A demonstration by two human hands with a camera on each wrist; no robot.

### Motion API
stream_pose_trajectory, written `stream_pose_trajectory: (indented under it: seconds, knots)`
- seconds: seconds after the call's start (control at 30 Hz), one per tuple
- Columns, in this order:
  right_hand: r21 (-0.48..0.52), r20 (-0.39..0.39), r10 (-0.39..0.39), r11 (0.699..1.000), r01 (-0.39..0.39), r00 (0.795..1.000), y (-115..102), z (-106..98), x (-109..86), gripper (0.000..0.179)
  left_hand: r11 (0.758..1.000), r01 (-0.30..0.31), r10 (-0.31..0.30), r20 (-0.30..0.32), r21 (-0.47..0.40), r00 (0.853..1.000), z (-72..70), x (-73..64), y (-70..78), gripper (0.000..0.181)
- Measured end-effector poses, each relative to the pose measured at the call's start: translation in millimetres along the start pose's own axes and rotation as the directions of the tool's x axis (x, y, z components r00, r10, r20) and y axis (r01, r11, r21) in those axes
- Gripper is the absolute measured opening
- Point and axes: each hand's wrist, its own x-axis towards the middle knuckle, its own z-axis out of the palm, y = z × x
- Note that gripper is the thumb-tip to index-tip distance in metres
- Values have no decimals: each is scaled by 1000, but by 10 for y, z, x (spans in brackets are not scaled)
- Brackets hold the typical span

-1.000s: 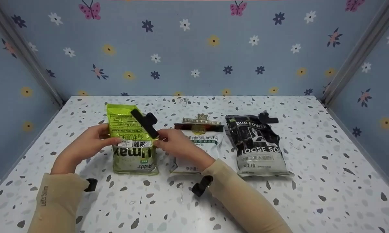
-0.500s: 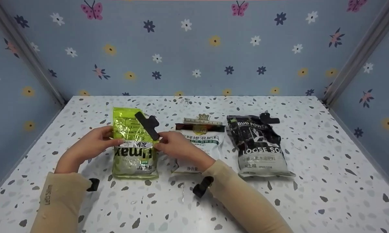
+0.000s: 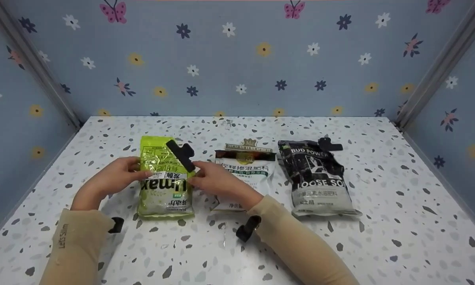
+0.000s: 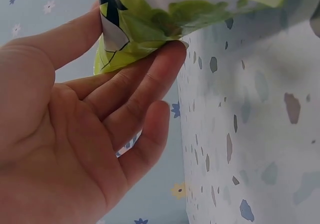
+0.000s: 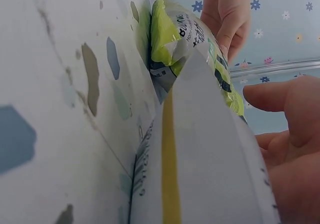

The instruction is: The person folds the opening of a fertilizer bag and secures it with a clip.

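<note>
A green fertilizer bag (image 3: 164,198) with a large "Umax" print lies on the table at the left. A black bag clip (image 3: 180,155) sits slantwise across its upper right corner. My left hand (image 3: 112,178) holds the bag's left edge, thumb on the front and fingers behind; in the left wrist view those fingers reach under the bag. At the right edge, my right hand (image 3: 217,180) pinches the bag just by the clip's lower end. Its forearm passes over a white fertilizer bag (image 3: 243,182), covering part of it. That bag's top carries a gold-coloured clip (image 3: 248,146).
To the right lies a black and grey "Loose So" bag (image 3: 316,178) with a black clip (image 3: 330,144) on its upper right corner. Flower-patterned walls (image 3: 237,59) close off the back and sides of the speckled table (image 3: 399,237).
The green bag, with both hands on it, has shifted slightly to the right and its top has come down toward the front. The other two bags stay in place.
</note>
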Motion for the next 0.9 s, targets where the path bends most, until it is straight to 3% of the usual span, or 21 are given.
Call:
stream_pose_trajectory:
  seconds: [0.2, 0.43, 0.67, 0.9]
  knots:
    - [61, 21, -7, 998, 6, 1000, 0, 22, -13, 68, 1000, 5, -5, 20, 13, 1000, 4, 14, -29, 91]
    - [-41, 76, -36, 998, 39, 996, 7, 23, -11, 48, 1000, 14, -15, 34, 15, 999, 17, 15, -7, 83]
    - [-104, 116, -56, 992, 68, 992, 8, 6, -13, 46, 999, 39, -38, 46, -4, 998, 44, 30, -15, 65]
    - [-216, 171, -86, 969, 122, 982, 17, 10, 22, 49, 999, 35, -36, 51, 28, 998, 60, 57, -32, 69]
